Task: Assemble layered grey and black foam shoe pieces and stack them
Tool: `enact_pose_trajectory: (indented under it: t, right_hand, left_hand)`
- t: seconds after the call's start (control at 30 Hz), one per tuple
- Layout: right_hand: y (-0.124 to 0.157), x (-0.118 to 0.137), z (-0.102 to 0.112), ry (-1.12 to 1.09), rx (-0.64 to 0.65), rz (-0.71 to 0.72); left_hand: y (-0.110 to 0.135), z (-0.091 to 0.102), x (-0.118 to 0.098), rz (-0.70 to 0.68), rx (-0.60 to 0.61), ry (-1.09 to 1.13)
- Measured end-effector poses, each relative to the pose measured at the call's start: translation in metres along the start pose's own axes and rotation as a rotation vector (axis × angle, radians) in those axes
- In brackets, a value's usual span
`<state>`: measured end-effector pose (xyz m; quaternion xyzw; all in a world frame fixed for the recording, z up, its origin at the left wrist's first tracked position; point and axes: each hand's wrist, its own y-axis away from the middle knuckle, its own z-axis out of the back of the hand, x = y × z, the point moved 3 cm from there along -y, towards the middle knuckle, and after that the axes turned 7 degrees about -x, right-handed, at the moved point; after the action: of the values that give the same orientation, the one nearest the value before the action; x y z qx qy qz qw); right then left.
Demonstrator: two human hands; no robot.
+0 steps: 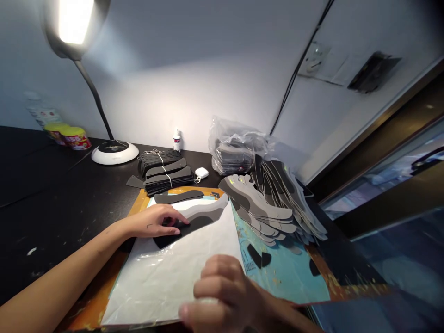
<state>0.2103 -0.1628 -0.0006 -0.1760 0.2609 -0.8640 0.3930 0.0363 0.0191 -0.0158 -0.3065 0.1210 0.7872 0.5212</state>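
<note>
Left hand (156, 223) is laid across a layered grey-and-black shoe-upper cutout (204, 213), with the fingers lightly curved and their tips resting on the black layer; the grip is wide and flat, a press rather than a pinch. The cutout is lying across the far corner of a translucent white plastic sheet (166, 282). Right hand (222, 291) is seen blurred at the sheet's near right edge, its fingers curled narrowly; whether the sheet is pinched cannot be told. Beneath the sheet, a worn orange-and-blue printed board (287, 277) is spread over a black tabletop (52, 208). A dark curved strip (175, 197) is placed on the board just beyond the left hand, and small black scraps (258, 256) are seen right of the sheet. A pile of grey shoe-shaped cutouts (260, 208) is heaped just beside the sheet, with fanned dark pieces (280, 185) behind it. Farther back are found string-tied bundles of black strips (165, 173), a white earbud case (201, 173), a small white bottle (177, 140) and a clear plastic bag (236, 143) holding dark pieces. A desk lamp (74, 27) is lit at far left, near two yellow-lidded tins (74, 138).
</note>
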Motion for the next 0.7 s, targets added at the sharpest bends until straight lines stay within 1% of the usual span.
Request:
enact_pose_trajectory:
  t: [0.07,0.1,0.13,0.17,0.23,0.3,0.33,0.4,0.47,0.57,0.7]
  right_hand:
    - [-0.003,-0.012,0.004,-0.053,-0.109,0.044]
    - [-0.006,-0.021,0.007,-0.061,-0.152,0.034]
    - [-0.010,-0.032,0.009,-0.050,-0.172,-0.005]
    - [-0.013,-0.044,0.010,-0.025,-0.164,-0.062]
    - [-0.019,-0.070,0.009,0.005,-0.110,-0.196]
    - [-0.020,-0.096,0.003,-0.001,-0.015,-0.313]
    - [-0.019,-0.106,-0.002,-0.018,0.038,-0.345]
    - [-0.015,-0.122,-0.013,-0.070,0.131,-0.358]
    - [-0.009,-0.130,-0.021,-0.136,0.181,-0.344]
    - [-0.002,-0.135,-0.022,-0.181,0.175,-0.345]
    - [-0.002,-0.134,-0.016,-0.130,0.144,-0.302]
  left_hand:
    - [0.000,0.000,0.001,0.013,0.001,-0.020]
    - [0.000,-0.001,0.002,0.022,0.003,-0.028]
    - [0.000,-0.001,0.002,0.029,0.007,-0.034]
    - [0.000,-0.001,0.003,0.034,0.015,-0.038]
    - [0.000,-0.002,0.004,0.039,0.025,-0.041]
    - [0.000,-0.002,0.005,0.040,0.024,-0.029]
    - [0.000,-0.002,0.006,0.047,0.023,-0.019]
    - [0.000,-0.002,0.006,0.075,0.031,0.005]
    - [-0.001,-0.002,0.007,0.113,0.056,0.034]
    - [-0.001,0.001,0.006,0.112,0.062,0.113]
    - [-0.001,0.007,0.009,0.057,-0.020,0.180]
